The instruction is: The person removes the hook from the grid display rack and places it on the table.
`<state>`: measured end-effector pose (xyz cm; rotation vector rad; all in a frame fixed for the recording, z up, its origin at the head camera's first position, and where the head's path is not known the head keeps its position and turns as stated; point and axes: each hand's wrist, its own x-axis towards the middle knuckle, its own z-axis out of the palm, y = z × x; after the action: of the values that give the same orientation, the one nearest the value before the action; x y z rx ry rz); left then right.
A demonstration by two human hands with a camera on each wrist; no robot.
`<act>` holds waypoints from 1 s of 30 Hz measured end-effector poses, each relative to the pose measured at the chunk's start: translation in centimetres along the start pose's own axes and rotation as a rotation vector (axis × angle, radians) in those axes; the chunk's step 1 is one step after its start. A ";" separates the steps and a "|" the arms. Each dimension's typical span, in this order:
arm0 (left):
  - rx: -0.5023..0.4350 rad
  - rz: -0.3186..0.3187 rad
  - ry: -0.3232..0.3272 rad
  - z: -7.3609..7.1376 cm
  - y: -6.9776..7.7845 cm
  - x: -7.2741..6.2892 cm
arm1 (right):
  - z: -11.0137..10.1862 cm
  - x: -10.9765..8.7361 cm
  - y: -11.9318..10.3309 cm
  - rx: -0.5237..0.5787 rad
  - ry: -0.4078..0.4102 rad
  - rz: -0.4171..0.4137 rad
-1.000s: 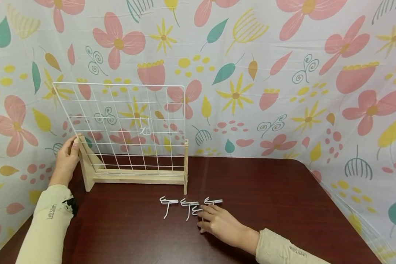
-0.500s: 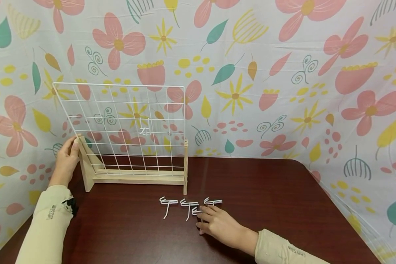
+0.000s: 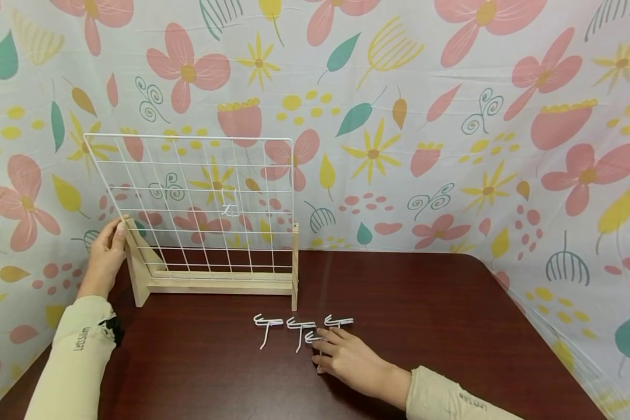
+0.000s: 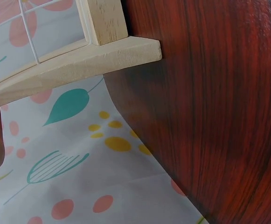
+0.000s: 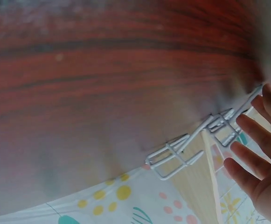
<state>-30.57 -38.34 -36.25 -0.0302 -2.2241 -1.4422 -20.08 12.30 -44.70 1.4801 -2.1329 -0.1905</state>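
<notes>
A white wire grid panel (image 3: 189, 137) stands upright in a pale wooden stand (image 3: 220, 287) at the left of the table. My left hand (image 3: 105, 254) grips the top of the stand's left side piece, thumb on the near face. In the left wrist view, one finger touches the wood's edge. Several white wire hooks lie in front of the stand, including a left hook (image 3: 269, 321) and a right hook (image 3: 338, 320). My right hand (image 3: 354, 361), fingers loosely extended, rests over the nearest hook (image 3: 312, 338) and partly hides it. One white hook (image 3: 230, 210) hangs on the grid.
The dark red-brown table (image 3: 399, 291) has a rounded far right corner. A flowered cloth (image 3: 378, 192) hangs close behind the table and along both sides. In the left wrist view, the table edge runs close beside the stand's wooden foot (image 4: 140, 49).
</notes>
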 end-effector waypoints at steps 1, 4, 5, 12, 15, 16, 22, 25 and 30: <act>0.001 -0.005 -0.003 0.0 0.0 0.0 | -0.1 0.0 0.0 -0.006 -0.005 -0.006; 0.002 -0.022 -0.010 0.0 0.0 0.0 | -0.6 0.0 -0.2 -0.022 -0.006 -0.030; 0.000 -0.028 -0.013 0.0 0.0 0.0 | -0.7 0.1 -0.2 -0.026 -0.002 -0.040; 0.012 -0.029 -0.007 0.0 0.0 0.0 | -1.6 0.8 -0.2 -0.030 0.113 -0.072; 0.008 -0.004 0.003 0.1 0.1 0.0 | -2.0 1.4 -0.1 -0.038 0.153 -0.070; 0.003 0.001 0.007 0.1 0.0 0.0 | -2.2 1.6 0.0 -0.030 0.162 -0.061; 0.007 0.010 0.010 0.0 -0.1 0.1 | -2.5 2.6 0.7 0.011 0.181 0.003; 0.012 0.005 0.002 0.0 -0.1 0.1 | -2.4 3.1 1.0 0.028 0.200 0.027; 0.006 0.001 0.004 0.0 -0.1 0.1 | -2.4 4.3 1.5 0.101 0.257 0.066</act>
<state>-30.67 -38.37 -36.32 -0.0271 -2.2248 -1.4339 -21.18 9.39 -40.56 1.4036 -2.0033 0.1266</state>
